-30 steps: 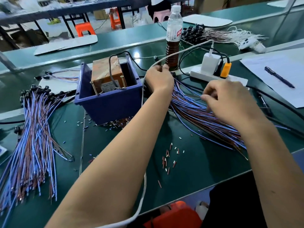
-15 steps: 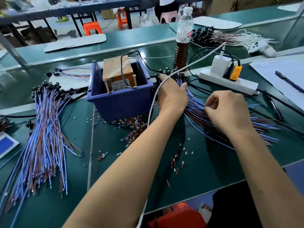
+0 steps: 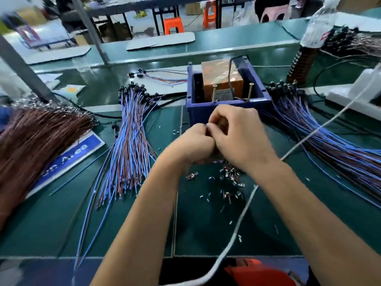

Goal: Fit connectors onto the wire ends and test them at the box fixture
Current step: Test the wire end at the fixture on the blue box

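Note:
My left hand (image 3: 191,143) and my right hand (image 3: 237,133) are pressed together, fingers curled and pinched tip to tip, just in front of the blue box fixture (image 3: 198,114). Whatever sits between the fingertips is hidden. An orange-wrapped block (image 3: 218,77) stands inside the box, with two upright screws (image 3: 214,92) at its front rim. Small loose connectors (image 3: 228,174) lie scattered on the green mat below my hands. One bundle of blue and brown wires (image 3: 132,141) lies to the left, another (image 3: 329,141) to the right.
A thick brown wire bundle (image 3: 31,145) covers the far left, over a blue sign (image 3: 72,157). A white cable (image 3: 309,135) runs across my right forearm toward a white power strip (image 3: 354,98). A bottle (image 3: 309,38) stands back right. An orange object (image 3: 257,273) sits below the table edge.
Both hands left the right wire bundle and came together in front of the blue box. My head turned left, so the left bundles and the sign now show.

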{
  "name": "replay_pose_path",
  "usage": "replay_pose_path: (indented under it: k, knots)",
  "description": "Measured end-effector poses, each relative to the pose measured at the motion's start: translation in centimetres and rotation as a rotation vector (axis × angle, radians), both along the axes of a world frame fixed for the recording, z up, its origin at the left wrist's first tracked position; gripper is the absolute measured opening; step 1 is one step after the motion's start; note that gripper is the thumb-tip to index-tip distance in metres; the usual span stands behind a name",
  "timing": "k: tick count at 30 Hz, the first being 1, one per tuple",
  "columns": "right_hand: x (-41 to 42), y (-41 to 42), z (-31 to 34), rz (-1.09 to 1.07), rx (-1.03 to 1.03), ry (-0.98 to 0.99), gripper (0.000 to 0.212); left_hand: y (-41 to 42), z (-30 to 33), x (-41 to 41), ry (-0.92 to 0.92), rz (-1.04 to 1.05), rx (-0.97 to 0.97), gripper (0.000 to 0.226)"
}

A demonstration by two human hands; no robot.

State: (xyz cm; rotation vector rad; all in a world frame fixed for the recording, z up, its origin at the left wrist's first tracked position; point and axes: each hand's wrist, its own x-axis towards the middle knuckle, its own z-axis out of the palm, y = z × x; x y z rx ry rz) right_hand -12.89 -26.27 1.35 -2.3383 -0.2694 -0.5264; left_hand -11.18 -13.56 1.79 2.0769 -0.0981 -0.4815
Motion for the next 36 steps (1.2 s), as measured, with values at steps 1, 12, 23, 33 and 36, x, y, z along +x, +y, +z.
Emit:
replay_pose_path:
  k: [1,12,23,33,36]
  knots:
    - [0.4,1.8,-0.2,0.051,-0.008,0.005,0.005,2.1,0.0,0.0,-0.024,0.032,0.070,0.030]
    - [6.0,13.0,-1.8,0.252,-0.500,0.400,0.027,10.7,-1.4,9.4,-0.497,0.553,0.916,0.032]
    - [6.6,13.1,-2.3,0.195,-0.429,0.503,0.029,11.5,-3.8,12.9,-0.617,0.607,0.899,0.027]
    - [5.4,11.2,-3.4,0.259,0.041,0.463,0.014,10.3,1.2,12.1,-0.709,0.854,0.338,0.020]
    - [4.2,11.0,-2.6,0.273,0.252,0.349,0.016,9.1,4.4,11.0,-0.788,0.828,-0.022,0.011]
